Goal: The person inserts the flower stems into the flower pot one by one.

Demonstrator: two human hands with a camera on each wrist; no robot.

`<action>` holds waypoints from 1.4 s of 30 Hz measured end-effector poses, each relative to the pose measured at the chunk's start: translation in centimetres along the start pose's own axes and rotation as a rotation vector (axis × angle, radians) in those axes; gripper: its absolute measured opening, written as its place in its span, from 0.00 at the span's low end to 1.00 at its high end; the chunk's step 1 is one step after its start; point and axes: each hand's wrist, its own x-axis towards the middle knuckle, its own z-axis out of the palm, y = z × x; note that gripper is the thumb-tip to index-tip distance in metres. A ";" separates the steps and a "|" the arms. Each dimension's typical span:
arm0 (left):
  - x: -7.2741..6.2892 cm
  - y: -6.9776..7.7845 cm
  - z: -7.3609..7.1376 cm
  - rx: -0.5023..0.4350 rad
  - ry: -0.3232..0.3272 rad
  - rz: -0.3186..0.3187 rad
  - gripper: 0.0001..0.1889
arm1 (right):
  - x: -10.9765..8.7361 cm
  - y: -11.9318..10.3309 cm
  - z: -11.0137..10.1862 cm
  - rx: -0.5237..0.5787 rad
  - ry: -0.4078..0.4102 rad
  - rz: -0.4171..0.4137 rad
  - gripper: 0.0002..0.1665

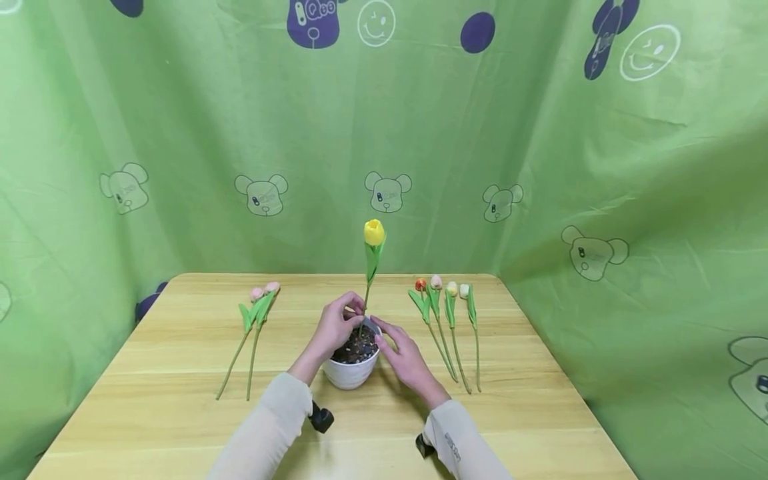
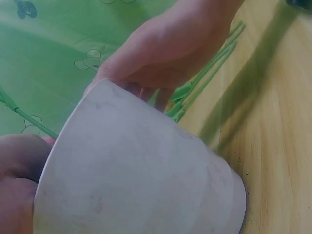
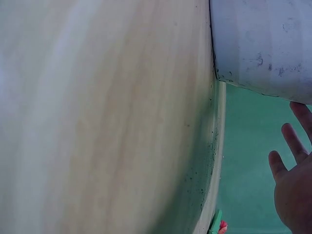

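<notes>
Head view: yellow tulip (image 1: 373, 256) stands upright at centre, stem (image 1: 367, 297) in pot (image 1: 350, 376), lower centre of frame. Left hand (image 1: 334, 327) pinches stem; right hand (image 1: 406, 360), fingers (image 3: 294, 142) fairly straight, spread, touches pot.

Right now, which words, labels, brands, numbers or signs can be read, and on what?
No wording reads clearly.
Green fabric curtain, rounded purple print: lettering too blurred.
Its outlined bear heads: tiny marks unreadable.
White winking faces: no wording.
Cream fabric right sleeve: dark lettering too small.
</notes>
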 end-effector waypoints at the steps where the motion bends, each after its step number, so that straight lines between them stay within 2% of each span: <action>1: 0.0 0.0 0.0 -0.003 0.000 0.002 0.10 | 0.0 0.0 0.0 0.003 -0.002 0.001 0.28; 17: 0.0 -0.1 0.2 0.094 0.001 -0.006 0.10 | -0.1 0.0 -0.2 0.015 -0.014 0.023 0.28; 30: 0.1 -0.2 0.2 0.090 -0.001 -0.035 0.05 | -0.1 0.0 -0.1 -0.017 0.004 0.004 0.28; 36: 0.3 -0.1 0.1 0.110 0.005 0.001 0.03 | 0.0 0.0 -0.2 -0.007 -0.001 0.011 0.28; 42: 0.6 -0.3 -0.5 0.143 -0.027 0.035 0.10 | 0.0 0.4 0.1 -0.014 -0.003 -0.010 0.28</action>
